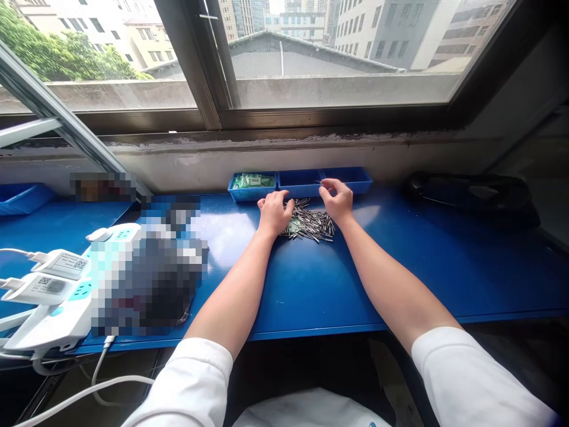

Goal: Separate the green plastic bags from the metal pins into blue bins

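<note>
Behind the heap of slim silvery metal pins on the glossy blue tabletop stands a row of three blue plastic bins, shiny green packets in the left one, with a white plastic power strip well off left. Both forearms reach forward: the left hand, half open, bends over the heap's left edge, its hold hidden from me, while the right hand curls before the bins, thumb and forefinger nearly meeting, on what I can't tell.
</note>
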Demonstrator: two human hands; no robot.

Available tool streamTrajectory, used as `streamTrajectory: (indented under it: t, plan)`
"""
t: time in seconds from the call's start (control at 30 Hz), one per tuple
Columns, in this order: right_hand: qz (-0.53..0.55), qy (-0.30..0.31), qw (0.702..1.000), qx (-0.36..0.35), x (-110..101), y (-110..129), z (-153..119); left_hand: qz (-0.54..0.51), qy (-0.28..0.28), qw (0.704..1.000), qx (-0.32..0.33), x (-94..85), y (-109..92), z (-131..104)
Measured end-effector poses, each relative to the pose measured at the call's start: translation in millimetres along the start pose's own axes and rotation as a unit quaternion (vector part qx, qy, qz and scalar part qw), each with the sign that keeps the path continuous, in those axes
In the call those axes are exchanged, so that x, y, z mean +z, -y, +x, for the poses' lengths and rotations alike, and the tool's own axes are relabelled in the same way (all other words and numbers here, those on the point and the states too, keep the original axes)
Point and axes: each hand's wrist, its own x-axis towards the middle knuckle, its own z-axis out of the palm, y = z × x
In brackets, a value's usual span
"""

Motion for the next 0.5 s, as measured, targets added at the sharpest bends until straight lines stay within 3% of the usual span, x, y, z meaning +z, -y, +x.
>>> streamTrajectory:
  t: [0.1, 0.23, 0.4, 0.5]
  plan:
    - [-0.158, -0.026, 0.987, -0.011, -7.3, -6.4, 5.5, 0.007, 0.006, 1.000, -0.018, 1.4, 2.8, 0.7]
    - [-0.269, 0.006, 0.963, 0.026, -12.8, -18.0, 9.9, 0.009, 0.022, 1.000, -0.018, 3.1, 4.4, 0.8]
    - [-0.300, 0.047, 0.951, 0.054, -10.4, -31.5, 11.0, 0.008, 0.039, 0.999, -0.019, 3.4, 4.6, 1.4]
    - [-0.276, 0.027, 0.961, 0.017, -7.3, -30.8, 9.2, 0.006, 0.047, 0.999, -0.019, 3.1, 4.1, 2.3]
